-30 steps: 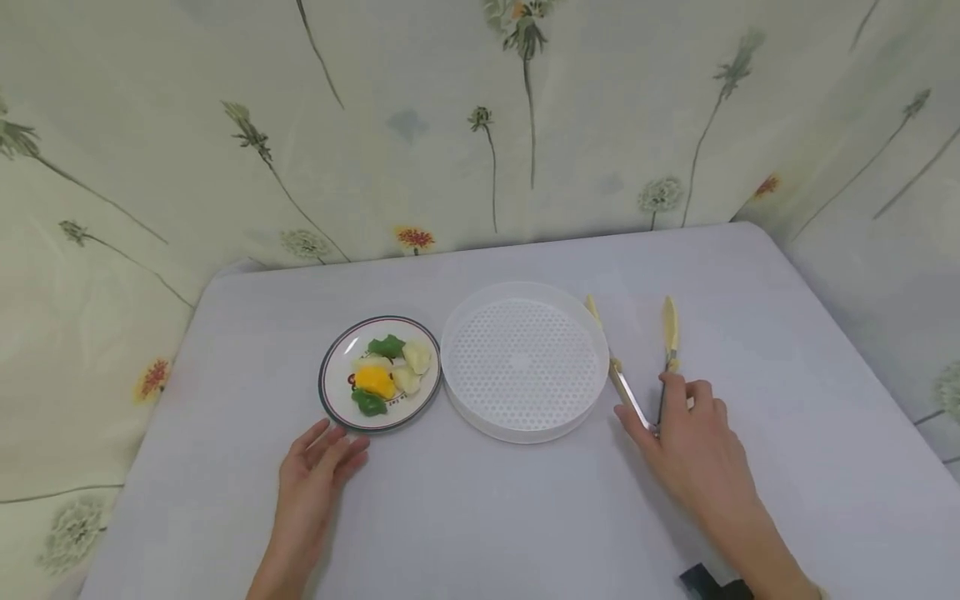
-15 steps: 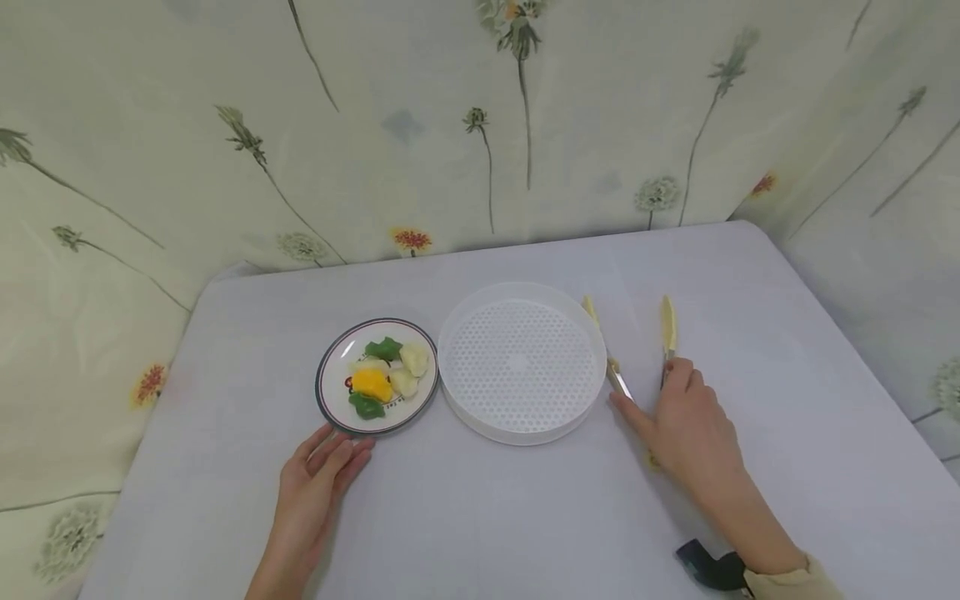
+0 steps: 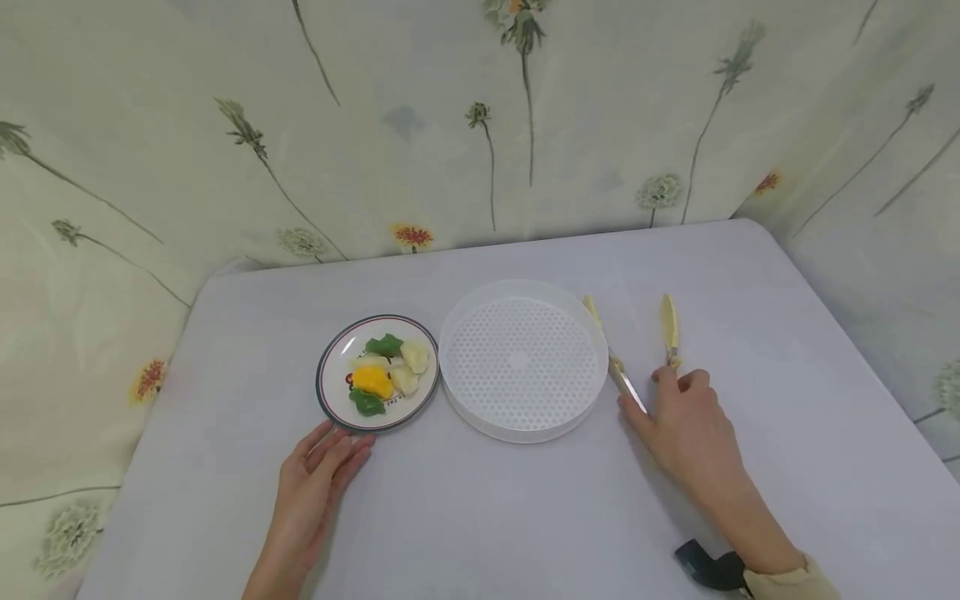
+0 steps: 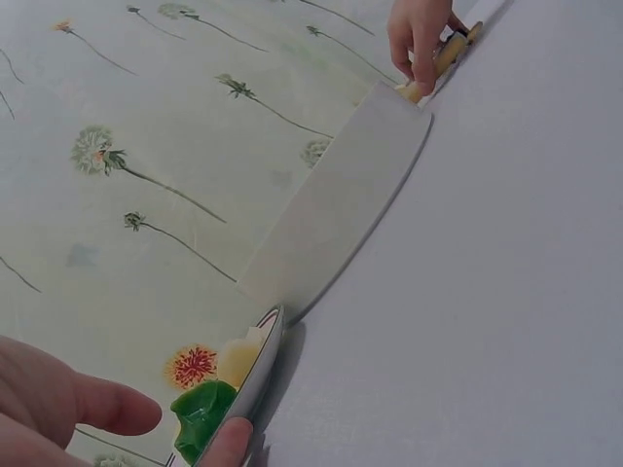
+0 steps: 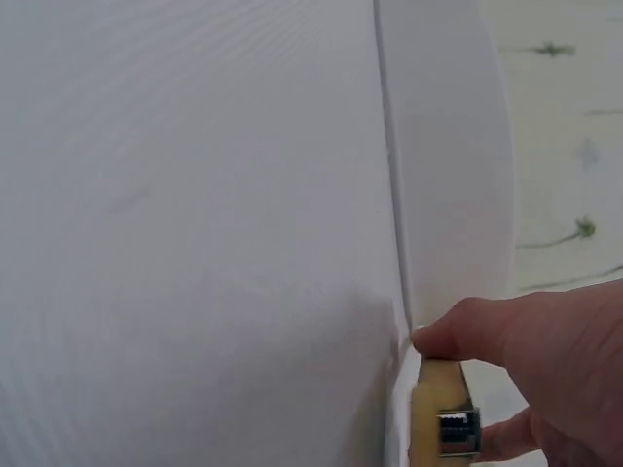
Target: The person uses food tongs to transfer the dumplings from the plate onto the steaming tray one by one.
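A pair of metal tongs [image 3: 628, 350] with yellow tips lies on the table just right of a round white perforated tray [image 3: 522, 360]. My right hand [image 3: 686, 421] grips the tongs near their joined end, thumb on the left arm and forefinger on the right arm. The right wrist view shows fingers [image 5: 506, 336] over a yellow and metal part of the tongs [image 5: 443, 413] beside the tray wall [image 5: 443, 165]. My left hand [image 3: 322, 462] lies flat on the table, fingertips at the rim of a small plate [image 3: 332, 398] holding green, white and orange dumplings [image 3: 386, 371].
The table is covered by a pale grey cloth [image 3: 480, 508]. Floral curtains [image 3: 450, 125] close in the back and both sides. A black strap-on device [image 3: 708, 571] sits at my right wrist. Plate and tray almost touch.
My right hand slid forward along the tongs and its fingers settled round both arms. The tongs, tray, plate and left hand stayed where they were.
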Demonstrator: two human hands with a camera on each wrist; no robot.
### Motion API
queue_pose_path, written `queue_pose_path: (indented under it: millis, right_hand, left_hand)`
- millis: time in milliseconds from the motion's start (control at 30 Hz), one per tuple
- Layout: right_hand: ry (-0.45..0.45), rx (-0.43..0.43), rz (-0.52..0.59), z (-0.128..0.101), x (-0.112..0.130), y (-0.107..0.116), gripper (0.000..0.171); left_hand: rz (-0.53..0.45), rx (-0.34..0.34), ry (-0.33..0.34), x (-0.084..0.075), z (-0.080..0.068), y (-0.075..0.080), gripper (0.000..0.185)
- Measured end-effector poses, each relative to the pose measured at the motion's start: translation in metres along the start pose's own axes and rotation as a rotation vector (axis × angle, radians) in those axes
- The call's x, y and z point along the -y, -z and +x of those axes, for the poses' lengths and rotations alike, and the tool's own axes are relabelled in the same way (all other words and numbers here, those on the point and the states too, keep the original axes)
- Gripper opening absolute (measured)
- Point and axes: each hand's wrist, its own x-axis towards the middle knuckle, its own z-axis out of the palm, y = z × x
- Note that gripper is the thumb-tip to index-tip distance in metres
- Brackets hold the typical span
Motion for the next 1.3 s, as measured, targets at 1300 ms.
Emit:
queue_pose_path:
  millis: [1300]
  right_hand:
    - [0.122,-0.164,0.223,-0.006,0.055,0.050,0.108]
  left_hand:
    - [0.009,0.003,-0.002,-0.003,-0.004,-0.001,0.077]
